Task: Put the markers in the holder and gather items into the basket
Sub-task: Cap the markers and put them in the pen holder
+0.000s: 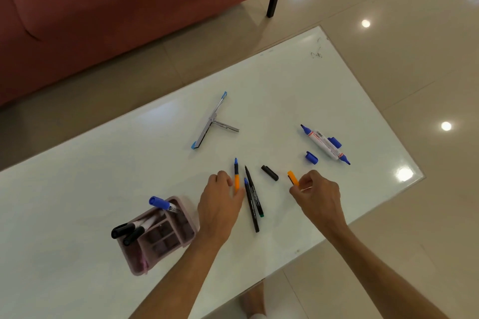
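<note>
A pink holder (pixel 178 237) stands at the near left of the white table (pixel 103 163), with a blue-capped marker (pixel 162 202) and two black-capped markers (pixel 127 232) in it. My left hand (pixel 220 204) grips an uncapped orange pen (pixel 236 176). My right hand (pixel 317 195) pinches an orange cap (pixel 293 177). Two thin black pens (pixel 252 202) lie between my hands, with a black cap (pixel 269 172) beyond them. A double-ended blue marker (pixel 325 144) lies at the far right, uncapped, with two blue caps (pixel 311 157) beside it.
A folding metal stand with blue tips (pixel 210 123) lies in the middle of the table. A red sofa (pixel 116 8) stands beyond the table's far edge on a glossy tiled floor (pixel 401 59). No basket shows in this view.
</note>
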A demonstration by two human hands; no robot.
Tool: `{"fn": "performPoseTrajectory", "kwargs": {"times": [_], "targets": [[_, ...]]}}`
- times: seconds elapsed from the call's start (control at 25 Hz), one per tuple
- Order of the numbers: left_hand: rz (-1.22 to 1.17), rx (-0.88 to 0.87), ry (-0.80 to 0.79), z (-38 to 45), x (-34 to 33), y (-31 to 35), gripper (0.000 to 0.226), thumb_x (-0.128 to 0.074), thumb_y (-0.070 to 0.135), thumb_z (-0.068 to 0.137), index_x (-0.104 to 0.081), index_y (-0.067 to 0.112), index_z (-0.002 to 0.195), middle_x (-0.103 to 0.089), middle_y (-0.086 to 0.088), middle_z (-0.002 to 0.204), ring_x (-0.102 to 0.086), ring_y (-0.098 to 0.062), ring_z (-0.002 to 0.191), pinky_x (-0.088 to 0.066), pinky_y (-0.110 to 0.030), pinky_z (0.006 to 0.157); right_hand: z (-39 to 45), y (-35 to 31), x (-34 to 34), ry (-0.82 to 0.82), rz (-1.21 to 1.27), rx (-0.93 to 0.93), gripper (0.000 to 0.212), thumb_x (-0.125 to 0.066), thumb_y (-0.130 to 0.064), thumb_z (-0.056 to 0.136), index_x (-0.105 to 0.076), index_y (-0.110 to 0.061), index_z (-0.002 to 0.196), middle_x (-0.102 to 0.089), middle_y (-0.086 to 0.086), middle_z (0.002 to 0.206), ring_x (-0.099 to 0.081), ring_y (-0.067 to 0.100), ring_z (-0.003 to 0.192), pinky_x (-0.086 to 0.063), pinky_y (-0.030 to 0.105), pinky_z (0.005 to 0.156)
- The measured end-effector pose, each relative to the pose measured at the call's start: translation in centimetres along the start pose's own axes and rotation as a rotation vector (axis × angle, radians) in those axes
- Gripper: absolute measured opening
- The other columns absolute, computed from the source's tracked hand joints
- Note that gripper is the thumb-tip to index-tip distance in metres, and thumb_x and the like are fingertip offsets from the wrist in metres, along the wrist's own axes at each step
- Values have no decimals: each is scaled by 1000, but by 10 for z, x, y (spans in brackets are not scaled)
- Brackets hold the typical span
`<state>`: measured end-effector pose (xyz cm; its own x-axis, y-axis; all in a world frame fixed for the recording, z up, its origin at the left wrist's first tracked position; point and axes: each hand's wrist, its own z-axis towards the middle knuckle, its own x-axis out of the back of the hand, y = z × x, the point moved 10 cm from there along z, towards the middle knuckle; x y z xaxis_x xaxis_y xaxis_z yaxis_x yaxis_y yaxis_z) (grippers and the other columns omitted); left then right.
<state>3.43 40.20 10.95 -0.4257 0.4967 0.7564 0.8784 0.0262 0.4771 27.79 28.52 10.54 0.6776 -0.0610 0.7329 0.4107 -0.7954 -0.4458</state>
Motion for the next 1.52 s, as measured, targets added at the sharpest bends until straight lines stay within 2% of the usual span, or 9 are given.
{"fn": "performPoseTrajectory", "kwargs": {"times": [0.16,0.24,0.44,0.64,0.72,0.84,0.96,1.32,1.52], "targets": [[82,-19,-20,20,2,3,18,-62,34,96,-63,17,102,-62,1,102,-55,-16,95,-42,-27,70,-26,-1,16,-7,241,-58,17,-79,-18,87,-63,-17,91,-76,3,83,-75,21,69,-66,41,71],[-46,-42,-20,24,13,8,13,-65,30,96,-66,18,100,-66,4,98,-60,-16,96,-44,-26,72,-44,-5,19,-39,375,-73,13,-78,-16,89,-65,-16,93,-78,2,81,-77,18,70,-66,40,75],[-605,-35,-65,-4,74,30,7,-67,38,98,-70,32,100,-76,10,85,-73,-6,75,-58,-19,70,-96,-22,18,-167,720,-93,17,-72,-13,95,-79,-22,108,-76,7,85,-76,23,79,-62,35,81],[-742,9,-203,-61,122,10,14,-70,33,91,-81,24,93,-63,-5,68,-59,-16,60,-55,-37,64,-141,-48,9,-257,1345,-338,25,-70,-12,90,-78,-4,113,-63,7,86,-55,15,75,-57,28,74],[-802,19,-211,-85,136,-2,13,-71,29,86,-81,21,87,-60,-10,64,-57,-20,59,-55,-36,62,-160,-76,6,-332,1459,-326,26,-69,-13,87,-77,-3,110,-68,8,89,-61,16,77,-60,30,76],[-861,16,-142,-110,153,-19,17,-70,23,83,-81,11,85,-60,-4,62,-60,-12,57,-60,-21,64,-189,-116,-4,-428,1503,-299,21,-62,-10,92,-68,1,108,-75,23,113,-75,34,101,-64,40,84],[-878,33,-56,-120,166,-41,21,-68,23,82,-78,5,86,-62,1,59,-58,-6,52,-51,-11,58,-204,-137,-13,-433,1495,-292,24,-59,-9,95,-60,2,117,-72,29,117,-74,40,106,-63,42,86],[-832,63,30,-148,193,-97,23,-71,42,82,-81,22,89,-68,-7,67,-63,-21,64,-57,-31,70,-234,-173,-28,-384,1233,-63,21,-56,-7,99,-70,3,112,-75,25,107,-75,37,102,-63,38,87],[-824,139,47,-172,184,-123,23,-70,46,83,-77,24,82,-62,3,58,-58,-12,56,-51,-20,56,-266,-202,-64,-427,976,141,19,-57,-9,102,-71,-1,112,-76,18,105,-76,31,102,-62,39,91]]}}
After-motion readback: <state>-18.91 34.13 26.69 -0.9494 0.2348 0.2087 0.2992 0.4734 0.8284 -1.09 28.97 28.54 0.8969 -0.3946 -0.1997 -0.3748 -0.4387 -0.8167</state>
